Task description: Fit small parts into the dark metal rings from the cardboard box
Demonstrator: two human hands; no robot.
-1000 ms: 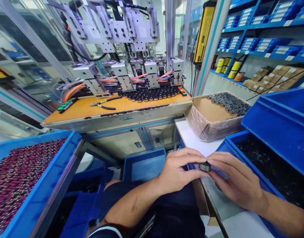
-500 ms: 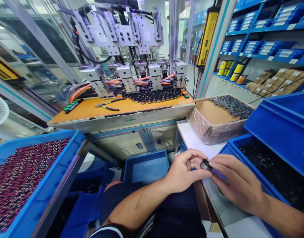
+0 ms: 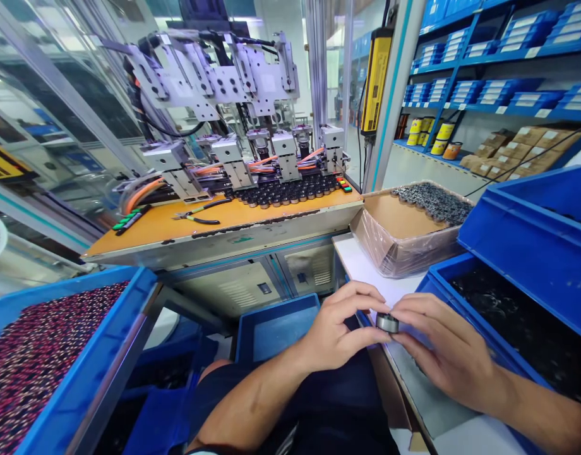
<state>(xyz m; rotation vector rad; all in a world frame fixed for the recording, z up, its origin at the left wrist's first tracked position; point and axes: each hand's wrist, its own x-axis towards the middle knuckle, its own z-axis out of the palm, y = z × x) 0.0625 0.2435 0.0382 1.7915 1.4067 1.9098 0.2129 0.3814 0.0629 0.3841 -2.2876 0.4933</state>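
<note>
Between my two hands is a small round metal ring-like part [image 3: 388, 323], with a shiny grey side and a dark top; its exact kind I cannot make out. My left hand [image 3: 340, 325] pinches it from the left between thumb and fingers. From the right, the fingertips and thumb of my right hand [image 3: 444, 347] close on the same part. Both hands are above the edge of the white side table [image 3: 366, 268], near a grey mat [image 3: 427, 398]. Several similar dark round parts [image 3: 290, 193] stand in rows on the orange bench top.
A machine [image 3: 233, 164] with clamps rises behind the orange bench [image 3: 177, 230], where pliers [image 3: 200, 215] lie. A plastic-wrapped carton [image 3: 380, 243] holds dark parts. Blue bins [image 3: 430, 275] stand right; a blue tray [image 3: 146, 278] of small reddish parts is left. A blue bin [image 3: 278, 328] sits low ahead.
The metal part has turned, so its shiny side now faces me. My left hand's fingers have shifted slightly left on it. The camera view has moved a little.
</note>
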